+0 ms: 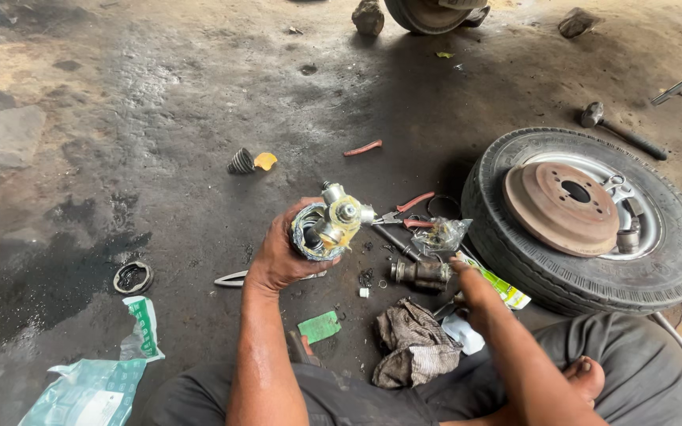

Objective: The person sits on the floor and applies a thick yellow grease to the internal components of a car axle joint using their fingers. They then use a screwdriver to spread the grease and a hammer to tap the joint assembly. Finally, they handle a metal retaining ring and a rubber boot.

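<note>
Grease-covered joint (331,229) sits in left hand (282,256), fingers wrapped round its cup w/ thumb on near side; tripod end w/ rollers sticks up and right, past the fingertips, smeared yellow. Held up off the floor, not touching anything else.

Right hand (475,290) is lower right, fingers stretched fwd, holding nothing; index tip touches or nearly touches a dark metal part (421,274) lying on the floor, can't tell which. Clear plastic bag (442,234) lies just beyond those fingertips, red-handled pliers (406,213) past it, between the two hands. Green-white packet (503,289) sits just right of the hand, by the tyre.

Rag (414,342) lies under the right forearm, near the person's lap. Green card (319,326) is below the left wrist. Wheel (586,221) lies flat well right of both hands w/ a rusty brake drum (560,208) resting on the rim. Hammer (621,130) lies beyond the wheel. Rubber boot (241,162) and ring (133,277) are far left of the left hand, plastic wrappers (92,386) bottom left.
</note>
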